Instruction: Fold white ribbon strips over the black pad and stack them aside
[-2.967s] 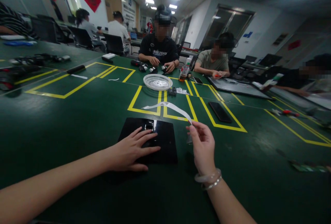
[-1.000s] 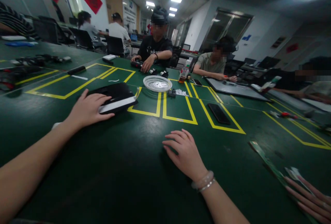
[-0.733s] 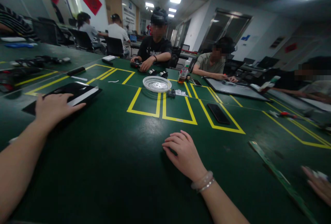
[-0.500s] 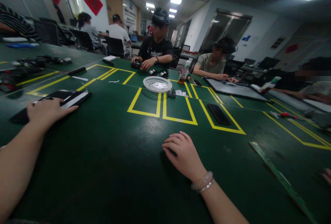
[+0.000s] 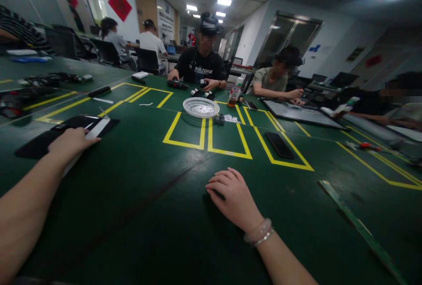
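Note:
On the left of the head view, my left hand (image 5: 70,144) grips a long white strip (image 5: 99,128), its thumb lying along the near side. The strip runs under the palm, and its lower end shows below the hand. Most of my left fingers are hidden. Beneath it lies a flat black pouch or folder-like thing (image 5: 34,144) on the green table (image 5: 158,232). My right hand (image 5: 232,195), with two bracelets (image 5: 259,232) at the wrist, rests palm down on the table, fingers slightly bent and holding nothing.
A white round basket (image 5: 201,107) sits mid-table near small dark parts (image 5: 219,119). To the right lie a black phone (image 5: 279,145) and a long green circuit board strip (image 5: 356,223). Cables and tools (image 5: 20,96) lie far left. Co-workers (image 5: 202,67) sit opposite, one holding a drill-like tool (image 5: 178,84).
My left hand has moved right and closed round the white strip, which has shifted off the black thing toward me. My right hand stays put. The person opposite has drawn their hands apart.

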{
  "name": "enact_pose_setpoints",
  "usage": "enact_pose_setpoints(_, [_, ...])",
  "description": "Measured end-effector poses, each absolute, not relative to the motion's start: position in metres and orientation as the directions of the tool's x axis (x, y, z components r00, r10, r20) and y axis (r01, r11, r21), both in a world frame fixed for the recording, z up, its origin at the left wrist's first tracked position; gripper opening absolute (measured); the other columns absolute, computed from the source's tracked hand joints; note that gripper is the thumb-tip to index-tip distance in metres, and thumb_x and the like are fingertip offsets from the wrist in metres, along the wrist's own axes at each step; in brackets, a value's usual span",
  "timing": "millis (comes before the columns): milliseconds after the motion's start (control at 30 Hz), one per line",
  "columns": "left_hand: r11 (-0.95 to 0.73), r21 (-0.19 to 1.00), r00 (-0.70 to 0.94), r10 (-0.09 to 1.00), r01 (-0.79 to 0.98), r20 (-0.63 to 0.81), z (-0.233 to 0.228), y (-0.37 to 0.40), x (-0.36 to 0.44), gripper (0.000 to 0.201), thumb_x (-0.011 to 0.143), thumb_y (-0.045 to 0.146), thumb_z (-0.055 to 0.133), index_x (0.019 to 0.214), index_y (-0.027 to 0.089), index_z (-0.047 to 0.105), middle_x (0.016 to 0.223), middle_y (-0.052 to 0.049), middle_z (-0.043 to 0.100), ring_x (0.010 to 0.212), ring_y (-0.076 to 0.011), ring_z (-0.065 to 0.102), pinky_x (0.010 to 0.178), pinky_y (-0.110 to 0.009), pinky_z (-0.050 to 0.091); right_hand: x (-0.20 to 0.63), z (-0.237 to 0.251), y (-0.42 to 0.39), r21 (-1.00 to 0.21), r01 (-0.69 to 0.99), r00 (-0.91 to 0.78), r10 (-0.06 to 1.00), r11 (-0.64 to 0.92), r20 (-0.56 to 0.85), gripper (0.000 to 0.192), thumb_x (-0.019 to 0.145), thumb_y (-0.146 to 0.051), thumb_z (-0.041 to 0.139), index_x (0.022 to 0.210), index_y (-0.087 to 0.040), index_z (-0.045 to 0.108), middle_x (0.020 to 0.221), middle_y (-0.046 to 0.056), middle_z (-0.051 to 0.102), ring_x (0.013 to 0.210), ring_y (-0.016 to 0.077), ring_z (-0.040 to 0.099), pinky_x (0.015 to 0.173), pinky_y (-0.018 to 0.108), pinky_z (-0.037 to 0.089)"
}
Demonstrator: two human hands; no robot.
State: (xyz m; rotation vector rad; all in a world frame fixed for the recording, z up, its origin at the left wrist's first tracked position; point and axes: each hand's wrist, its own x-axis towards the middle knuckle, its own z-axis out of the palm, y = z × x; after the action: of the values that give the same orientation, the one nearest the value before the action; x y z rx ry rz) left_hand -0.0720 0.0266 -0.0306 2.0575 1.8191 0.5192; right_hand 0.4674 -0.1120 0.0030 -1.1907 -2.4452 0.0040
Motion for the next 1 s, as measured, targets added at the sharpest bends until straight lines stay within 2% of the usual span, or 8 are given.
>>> enact_pose_setpoints(100, [0.052, 0.407, -0.110, 0.987, 0.912, 0.120, -0.025, 0.025, -0.052, 0.083, 0.055, 0.080, 0.045, 0.084, 0.004, 0.063, 0.088, -0.026, 0.060, 0.111, -0.0580, 0.044, 0.072, -0.055, 0.028, 0.468, 0.002, -0.112, -0.187, 0.750, -0.546, 0.753, 0.635, 0.366, 0.011, 0.092, -0.022, 0.061, 0.097, -0.027, 0.070, 0.102, 0.000, 0.073, 0.106, 0.0196, 0.061, 0.109, 0.048, 0.034])
enact_pose_setpoints(167, [0.029, 0.388, -0.092, 0.985, 0.921, 0.144, -0.019, 0.022, -0.027, 0.094, 0.058, 0.080, 0.044, 0.105, 0.002, 0.065, 0.108, -0.029, 0.058, 0.110, -0.0525, 0.049, 0.078, -0.054, 0.035, 0.468, 0.002, -0.112, -0.191, 0.748, -0.544, 0.752, 0.636, 0.371, 0.013, 0.092, -0.022, 0.061, 0.099, -0.028, 0.070, 0.103, 0.000, 0.072, 0.107, 0.0195, 0.061, 0.109, 0.048, 0.035])
enact_pose_setpoints(333, [-0.296, 0.410, 0.264, 0.955, 0.863, 0.134, -0.003, 0.003, 0.060, 0.076, 0.081, 0.067, 0.049, 0.133, 0.013, 0.056, 0.124, -0.012, 0.057, 0.108, -0.0316, 0.056, 0.091, -0.040, 0.047, 0.468, 0.004, -0.113, -0.202, 0.712, -0.561, 0.719, 0.672, 0.410, 0.021, 0.091, -0.020, 0.061, 0.109, -0.028, 0.067, 0.115, 0.002, 0.069, 0.112, 0.0205, 0.060, 0.108, 0.048, 0.037])
enact_pose_setpoints(500, [-0.668, 0.395, 0.658, 0.730, 0.631, 0.185, 0.006, -0.037, 0.136, 0.045, 0.091, 0.038, 0.054, 0.134, 0.023, 0.055, 0.127, -0.008, 0.056, 0.113, -0.0275, 0.055, 0.094, -0.036, 0.047, 0.466, 0.007, -0.116, -0.205, 0.689, -0.573, 0.696, 0.695, 0.433, 0.018, 0.086, -0.025, 0.068, 0.103, -0.026, 0.063, 0.126, 0.005, 0.065, 0.119, 0.0235, 0.058, 0.108, 0.050, 0.039])
enact_pose_setpoints(667, [-0.755, 0.404, 0.767, 0.618, 0.517, 0.173, 0.007, -0.068, 0.168, 0.044, 0.092, 0.028, 0.058, 0.136, 0.032, 0.053, 0.127, -0.002, 0.055, 0.111, -0.0232, 0.057, 0.090, -0.032, 0.050, 0.465, 0.006, -0.116, -0.279, 0.691, -0.568, 0.739, 0.667, 0.361, 0.022, 0.083, -0.026, 0.072, 0.099, -0.025, 0.058, 0.120, 0.004, 0.069, 0.118, 0.0231, 0.059, 0.112, 0.052, 0.033])
enact_pose_setpoints(767, [-0.774, 0.378, 0.781, 0.599, 0.508, 0.176, 0.009, -0.069, 0.168, 0.043, 0.093, 0.036, 0.063, 0.135, 0.031, 0.055, 0.127, -0.004, 0.057, 0.111, -0.0250, 0.057, 0.092, -0.034, 0.049, 0.466, 0.006, -0.115, -0.305, 0.698, -0.561, 0.759, 0.648, 0.329, 0.023, 0.084, -0.022, 0.071, 0.102, -0.026, 0.058, 0.107, 0.001, 0.071, 0.111, 0.0213, 0.063, 0.113, 0.052, 0.028])
enact_pose_setpoints(867, [-0.744, 0.313, 0.720, 0.661, 0.591, 0.211, 0.011, -0.051, 0.151, 0.060, 0.091, 0.054, 0.064, 0.142, 0.026, 0.050, 0.135, -0.007, 0.053, 0.123, -0.0288, 0.050, 0.106, -0.041, 0.039, 0.468, 0.007, -0.113, -0.290, 0.706, -0.559, 0.760, 0.645, 0.331, 0.024, 0.084, -0.020, 0.070, 0.105, -0.026, 0.059, 0.107, 0.000, 0.071, 0.107, 0.0206, 0.064, 0.114, 0.053, 0.026])
enact_pose_setpoints(1000, [-0.409, 0.258, 0.334, 0.897, 0.875, 0.289, 0.006, -0.010, 0.082, 0.079, 0.088, 0.070, 0.045, 0.141, 0.011, 0.050, 0.144, -0.015, 0.044, 0.133, -0.0355, 0.039, 0.111, -0.052, 0.022, 0.470, 0.008, -0.112, -0.270, 0.717, -0.554, 0.761, 0.642, 0.336, 0.023, 0.085, -0.020, 0.069, 0.106, -0.026, 0.060, 0.107, 0.001, 0.071, 0.104, 0.0207, 0.065, 0.113, 0.055, 0.027])
